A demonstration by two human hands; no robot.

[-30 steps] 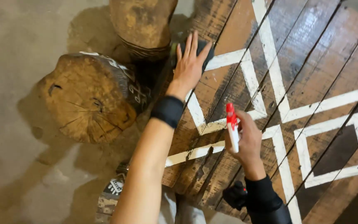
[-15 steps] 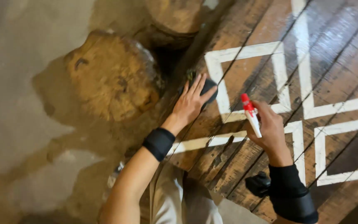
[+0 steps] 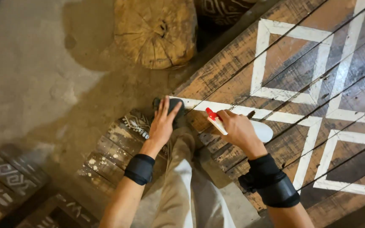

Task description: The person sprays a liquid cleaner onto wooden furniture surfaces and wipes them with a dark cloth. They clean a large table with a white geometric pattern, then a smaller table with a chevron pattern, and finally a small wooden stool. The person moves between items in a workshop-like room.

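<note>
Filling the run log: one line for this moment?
left hand: flat on dark cloth | right hand: holds red-topped white spray bottle | painted wooden tabletop

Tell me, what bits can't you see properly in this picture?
- Dark cloth, head view: mostly covered by the left hand pressed flat on it at the table corner.
- Spray bottle: its middle is hidden inside the right hand; only the red nozzle and white end show.
- Log stool: cut off by the top edge.
- Patterned bench: partly hidden behind the person's leg.
</note>
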